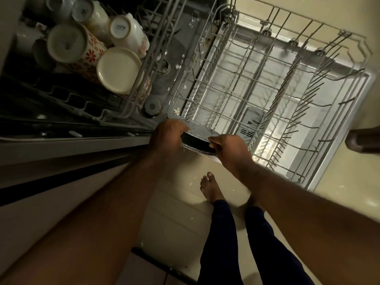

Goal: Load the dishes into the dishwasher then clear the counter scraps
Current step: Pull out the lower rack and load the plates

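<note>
Head view: you're in the loading step; counter scraps are not started, and the counter is out of frame.

Left hand (pixel 168 134) has its fingers curled over the far-left edge of the plate (pixel 198 130); right hand (pixel 226 149) pinches the near-right rim, fingers bent around it. So both hands carry the one load and neither is free.

The plate is a speckled grey disc with a dark face below; I can't tell whether that's one dish or two stacked. It's tilted, held just above the near-left corner of the lower rack (pixel 207 64), and not seated.

The lower rack is pulled out over the open door (pixel 308 145); no dishes are visible in it and its tine rows run along the right side. The upper rack (pixel 131 93) holds upturned mugs (pixel 70 44).

White scraps (pixel 176 66) lie on the tub floor, with a few more on the tiles near your foot (pixel 211 188).

My read of the next move: stand the plate on edge; carry it right to a tine slot; lower until the tines take the weight; then release. The corner you're over looks like bare grid, so dropping it there likely leaves it lying flat.
</note>
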